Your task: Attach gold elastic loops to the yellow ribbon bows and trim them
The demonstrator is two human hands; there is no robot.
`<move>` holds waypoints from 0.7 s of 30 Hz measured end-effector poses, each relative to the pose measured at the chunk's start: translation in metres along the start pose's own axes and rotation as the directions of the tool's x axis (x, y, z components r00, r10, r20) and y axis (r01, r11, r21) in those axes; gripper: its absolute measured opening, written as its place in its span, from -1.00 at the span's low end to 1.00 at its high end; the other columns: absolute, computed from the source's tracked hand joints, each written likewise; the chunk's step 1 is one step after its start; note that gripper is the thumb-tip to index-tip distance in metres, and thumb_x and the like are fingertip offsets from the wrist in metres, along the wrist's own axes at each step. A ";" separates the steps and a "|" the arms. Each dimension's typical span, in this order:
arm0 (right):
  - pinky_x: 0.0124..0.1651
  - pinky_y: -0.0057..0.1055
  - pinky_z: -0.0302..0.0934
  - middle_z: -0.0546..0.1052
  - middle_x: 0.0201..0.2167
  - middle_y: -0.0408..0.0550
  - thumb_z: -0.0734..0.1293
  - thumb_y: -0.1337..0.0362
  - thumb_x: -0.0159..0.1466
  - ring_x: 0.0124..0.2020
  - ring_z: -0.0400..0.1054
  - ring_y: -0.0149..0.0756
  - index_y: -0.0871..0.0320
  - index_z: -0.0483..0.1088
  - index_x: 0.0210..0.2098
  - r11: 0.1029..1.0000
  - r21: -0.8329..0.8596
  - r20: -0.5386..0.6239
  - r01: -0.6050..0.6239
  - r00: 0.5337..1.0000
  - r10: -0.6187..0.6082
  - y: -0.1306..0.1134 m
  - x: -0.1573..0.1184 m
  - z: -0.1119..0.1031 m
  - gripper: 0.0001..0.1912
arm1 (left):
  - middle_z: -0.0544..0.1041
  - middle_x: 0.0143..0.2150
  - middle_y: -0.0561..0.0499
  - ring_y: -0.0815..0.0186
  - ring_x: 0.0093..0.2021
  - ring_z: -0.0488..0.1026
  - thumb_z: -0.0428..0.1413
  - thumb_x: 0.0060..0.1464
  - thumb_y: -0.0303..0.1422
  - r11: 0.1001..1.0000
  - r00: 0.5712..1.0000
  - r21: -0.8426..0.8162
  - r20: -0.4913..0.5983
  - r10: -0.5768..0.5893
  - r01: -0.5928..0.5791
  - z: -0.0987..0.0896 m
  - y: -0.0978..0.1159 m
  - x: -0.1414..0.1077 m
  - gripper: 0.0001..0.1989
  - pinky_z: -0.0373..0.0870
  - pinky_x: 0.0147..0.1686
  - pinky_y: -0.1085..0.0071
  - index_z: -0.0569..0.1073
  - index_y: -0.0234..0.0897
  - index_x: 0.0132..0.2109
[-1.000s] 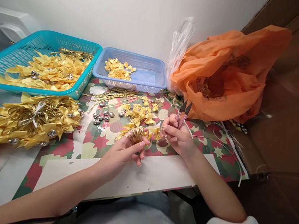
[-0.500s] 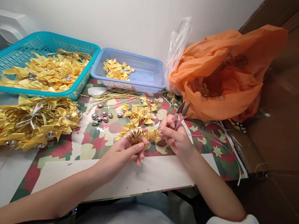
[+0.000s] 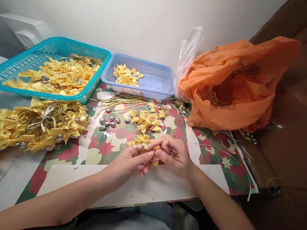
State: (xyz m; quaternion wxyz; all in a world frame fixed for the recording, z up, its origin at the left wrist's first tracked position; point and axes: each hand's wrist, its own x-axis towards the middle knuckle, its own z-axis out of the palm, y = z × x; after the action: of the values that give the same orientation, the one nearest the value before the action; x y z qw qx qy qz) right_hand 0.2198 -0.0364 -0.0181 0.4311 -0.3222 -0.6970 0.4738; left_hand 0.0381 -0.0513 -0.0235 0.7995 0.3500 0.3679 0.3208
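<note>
My left hand is closed around a bundle of gold wire loops with yellow ribbon bows on them. My right hand is closed, its fingertips pinched against the left thumb at the bundle; what they grip is hidden. Just beyond my hands lies a small pile of yellow bows. Several silver bells are scattered to its left, and straight gold wires lie behind them.
A teal basket of yellow bows stands at the left, beside a blue basket with more bows. Tied bow bundles lie in front. An orange bag stands at the right, near white strips and cardboard.
My right hand has moved left and down to meet the left hand. The dark-bladed snips that stuck up from it no longer show. The view has shifted slightly.
</note>
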 end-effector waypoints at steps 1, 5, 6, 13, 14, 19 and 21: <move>-0.19 -0.25 0.27 0.58 -0.32 -0.04 0.28 0.18 0.32 -0.28 0.43 -0.24 0.07 0.08 -0.52 1.000 -0.004 -0.048 -0.016 0.999 0.016 0.001 0.001 -0.003 -0.65 | 0.39 -0.50 0.09 0.50 -0.59 0.22 0.30 0.01 -0.14 1.000 1.000 -0.009 0.016 -0.008 0.008 0.000 -0.001 0.000 -0.68 0.15 -0.57 0.50 0.47 -0.32 -0.40; -0.31 -0.31 0.20 0.56 -0.34 -0.11 0.36 0.20 0.24 -0.44 0.29 -0.33 0.06 0.04 -0.52 0.981 -0.133 -0.321 -0.138 0.943 0.089 0.015 0.010 -0.009 -0.61 | 0.40 -0.50 0.10 0.57 -0.66 0.16 0.30 -0.01 -0.12 0.997 0.999 -0.067 0.022 -0.027 0.029 0.000 -0.001 -0.001 -0.63 0.07 -0.63 0.52 0.40 -0.31 -0.44; -0.31 -0.32 0.19 0.54 -0.34 -0.12 0.39 0.22 0.20 -0.44 0.27 -0.34 0.06 0.07 -0.52 0.967 -0.196 -0.348 -0.163 0.933 0.087 0.020 0.014 -0.008 -0.63 | 0.39 -0.52 0.11 0.58 -0.68 0.15 0.31 -0.02 -0.11 0.996 0.999 -0.083 0.029 -0.034 0.037 0.001 0.000 -0.001 -0.62 0.05 -0.65 0.53 0.39 -0.31 -0.44; -0.23 -0.27 0.24 0.47 -0.41 -0.09 0.47 0.31 0.06 -0.26 0.31 -0.17 0.05 0.32 -0.46 0.872 -0.469 -0.362 -0.137 0.931 -0.048 0.042 0.041 0.011 -0.78 | 0.33 -0.60 0.20 0.61 -0.76 0.05 0.35 -0.09 -0.10 0.966 0.993 -0.239 0.098 -0.073 0.095 0.002 0.002 -0.005 -0.62 -0.01 -0.72 0.57 0.41 -0.28 -0.37; -0.23 -0.27 0.24 0.46 -0.43 -0.10 0.46 0.33 0.07 -0.28 0.31 -0.17 0.05 0.31 -0.48 0.861 -0.490 -0.367 -0.132 0.928 -0.067 0.042 0.043 0.013 -0.78 | 0.32 -0.61 0.21 0.61 -0.77 0.02 0.35 -0.09 -0.10 0.961 0.993 -0.262 0.097 -0.061 0.085 0.002 0.003 -0.006 -0.62 -0.01 -0.73 0.57 0.42 -0.27 -0.35; -0.23 -0.30 0.22 0.46 -0.41 -0.12 0.38 0.28 0.18 -0.33 0.31 -0.26 0.06 0.16 -0.51 0.921 -0.373 -0.507 -0.113 0.856 -0.100 0.032 0.047 0.002 -0.72 | 0.15 -0.73 0.22 0.56 -0.74 -0.09 0.28 -0.01 -0.06 0.967 0.992 -0.253 0.122 -0.013 0.044 0.000 0.006 -0.007 -0.60 -0.02 -0.69 0.55 0.41 -0.28 -0.50; -0.22 -0.33 0.22 0.44 -0.41 -0.15 0.39 0.24 0.17 -0.35 0.30 -0.31 0.06 0.04 -0.51 0.981 -0.179 -0.545 -0.075 0.837 -0.035 0.027 0.047 -0.006 -0.61 | 0.12 -0.76 0.18 0.52 -0.70 -0.05 0.26 0.00 -0.04 0.973 0.994 -0.228 0.112 -0.008 0.033 0.000 0.007 -0.006 -0.56 -0.01 -0.66 0.53 0.39 -0.28 -0.57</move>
State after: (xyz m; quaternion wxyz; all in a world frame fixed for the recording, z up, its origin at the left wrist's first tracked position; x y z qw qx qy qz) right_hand 0.2067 0.0154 -0.0280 0.5734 -0.4914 -0.5844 0.2971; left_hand 0.0327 -0.0525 -0.0161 0.8570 0.2685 0.2872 0.3331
